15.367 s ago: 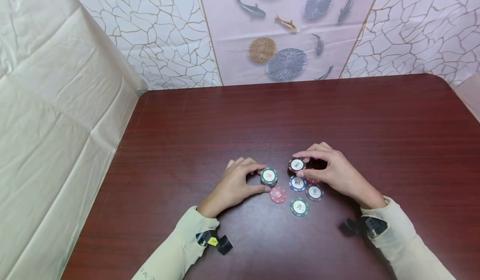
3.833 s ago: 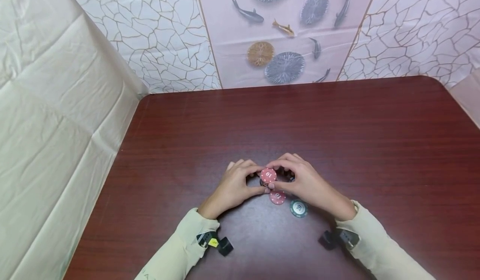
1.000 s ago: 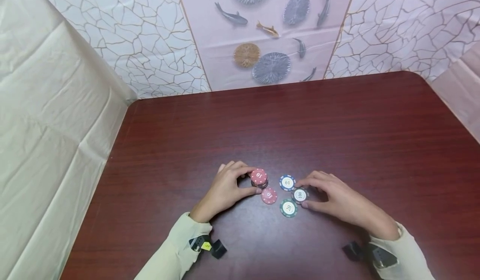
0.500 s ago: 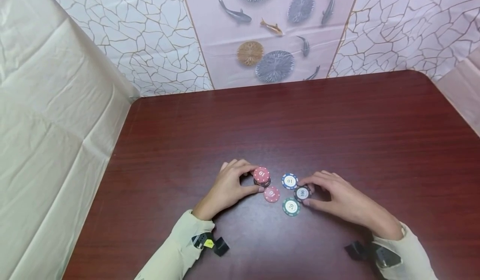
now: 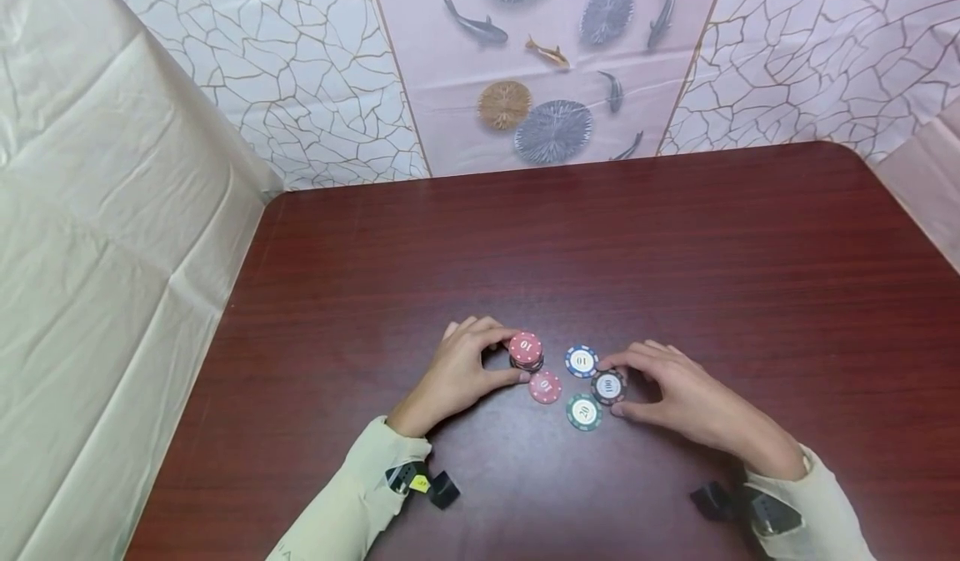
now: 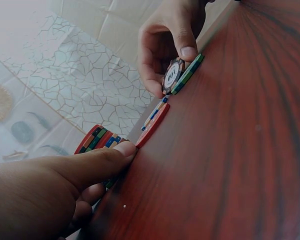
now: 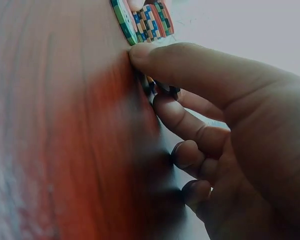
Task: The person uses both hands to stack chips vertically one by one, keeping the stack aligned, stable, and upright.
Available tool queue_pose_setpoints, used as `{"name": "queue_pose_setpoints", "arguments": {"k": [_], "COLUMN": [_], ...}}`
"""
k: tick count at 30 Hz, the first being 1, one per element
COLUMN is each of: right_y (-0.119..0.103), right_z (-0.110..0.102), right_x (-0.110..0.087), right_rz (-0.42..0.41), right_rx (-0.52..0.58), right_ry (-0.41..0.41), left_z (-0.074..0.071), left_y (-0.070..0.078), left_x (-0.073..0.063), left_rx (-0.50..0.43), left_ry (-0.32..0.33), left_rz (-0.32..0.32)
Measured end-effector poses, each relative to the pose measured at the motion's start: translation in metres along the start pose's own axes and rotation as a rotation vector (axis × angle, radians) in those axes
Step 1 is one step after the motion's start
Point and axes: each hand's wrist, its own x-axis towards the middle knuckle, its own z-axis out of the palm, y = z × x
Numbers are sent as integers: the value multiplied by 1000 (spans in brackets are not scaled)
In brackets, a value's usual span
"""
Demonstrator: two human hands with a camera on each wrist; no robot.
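My left hand (image 5: 457, 369) holds a stack of poker chips (image 5: 527, 350) between thumb and fingers, a pink 10 chip on top. Striped edges of several chips show in the left wrist view. Against the thumb tip lies another pink 10 chip (image 5: 545, 387), flat on the table. My right hand (image 5: 686, 394) pinches a black 100 chip (image 5: 608, 386) by its edges; it is tilted in the left wrist view (image 6: 173, 76). Close by lie a blue 10 chip (image 5: 581, 362), near the right index fingertip, and a green 20 chip (image 5: 584, 412), near the thumb.
The chips are on a dark red-brown wooden table (image 5: 420, 252). Patterned cloth (image 5: 315, 69) hangs along its far edge, and plain pale cloth (image 5: 97, 277) covers the left side. Both wrists wear black straps with small cameras.
Since the oldest frame, the stack's top has gone from green to pink, and black and red chips have left the right-hand group. Within the last second the hands barely move.
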Motion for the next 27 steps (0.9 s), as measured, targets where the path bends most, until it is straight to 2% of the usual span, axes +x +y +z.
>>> {"name": "queue_pose_setpoints", "arguments": {"k": [10, 17, 27], "right_y": [-6, -11, -21], "right_z": [2, 4, 10], "right_x": [1, 2, 14], "right_rz": [-6, -5, -27], "right_rx": [54, 95, 137], "right_ry": [36, 92, 150], "left_z": [-1, 1, 0], "left_y": [-1, -1, -1], "left_x": [1, 0, 0], "left_rx": [-11, -7, 6], "left_ry": [-9, 1, 0], "left_rz": [-3, 8, 0]}}
